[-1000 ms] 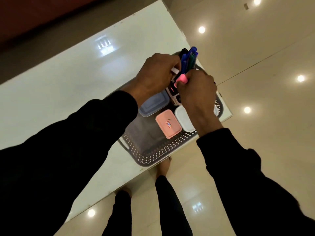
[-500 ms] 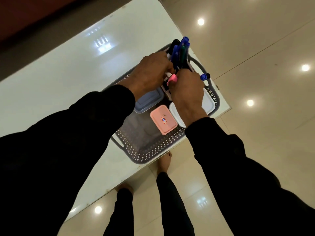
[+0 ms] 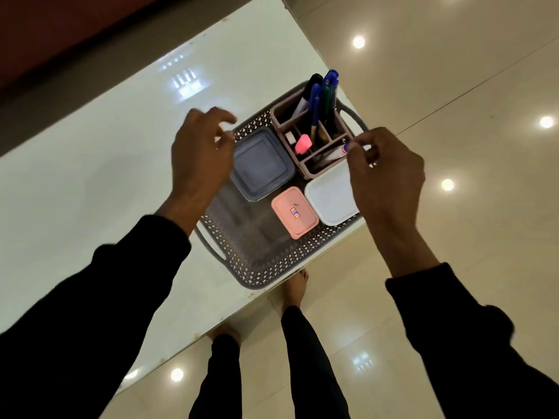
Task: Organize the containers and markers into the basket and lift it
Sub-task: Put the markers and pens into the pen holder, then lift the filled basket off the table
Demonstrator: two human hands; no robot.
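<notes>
A grey basket (image 3: 266,267) with perforated walls is seen on the near corner of a white table (image 3: 90,176), its near edge just at the table's edge. Inside it, a grey tub (image 3: 261,164) is placed at the left, a pink tub (image 3: 295,212) lies near the middle front, and a white tub (image 3: 331,196) is set beside the pink one on the right, the two touching or nearly so. A divided holder (image 3: 314,140) stands at the far right of the basket, behind the white tub. Several markers (image 3: 320,98) with blue, green and black caps are stood upright in its rear compartments, and a pink highlighter (image 3: 303,144) leans in a middle compartment. One more marker (image 3: 335,152) is laid slanted in the front compartment.

The left hand (image 3: 201,155) is held above the basket's left side, over the edge of the grey tub, with its fingers loosely curled and spread, gripping nothing. The right hand (image 3: 387,176) is held over the basket's right side, with thumb and forefinger pinched on the blue-capped end of the slanted marker. Both forearms are covered by black sleeves (image 3: 453,328). Bare feet (image 3: 295,287) are seen on the glossy floor (image 3: 453,86) below the table edge.
</notes>
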